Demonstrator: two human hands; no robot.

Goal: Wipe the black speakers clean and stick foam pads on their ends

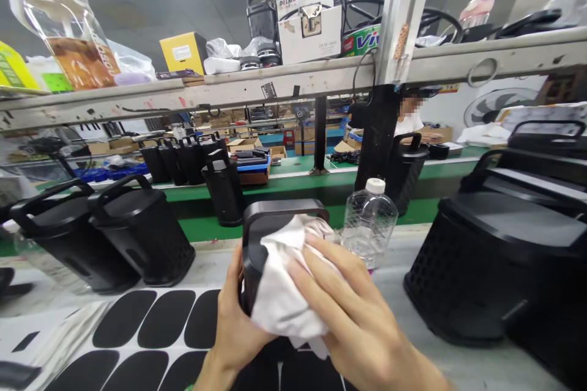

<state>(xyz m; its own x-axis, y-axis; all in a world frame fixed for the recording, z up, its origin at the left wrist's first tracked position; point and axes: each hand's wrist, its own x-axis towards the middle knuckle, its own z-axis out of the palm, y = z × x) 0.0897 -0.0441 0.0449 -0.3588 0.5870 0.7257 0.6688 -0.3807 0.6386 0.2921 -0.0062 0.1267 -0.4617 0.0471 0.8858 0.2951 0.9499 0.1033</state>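
In the middle of the head view stands a black speaker-like housing [257, 238] with a loop handle on top. My left hand [238, 311] grips its left side, thumb toward me and fingers partly hidden behind it. A crumpled white cloth [284, 293] lies over the top and near face of the housing. My right hand [348, 299] presses that cloth against it, fingers together on the fabric. Below my hands is a white sheet with rows of black rounded pads [153, 317]. Behind the cloth, to the right, stands a clear plastic bottle [370, 220] with a white cap.
More black housings stand left [142, 226] and right [481, 256]. A green conveyor [293, 186] runs behind the bench, carrying other housings and a blue-edged box [254, 168]. An overhead shelf [252, 82] holds boxes and a drink jug. A person [410, 119] sits beyond.
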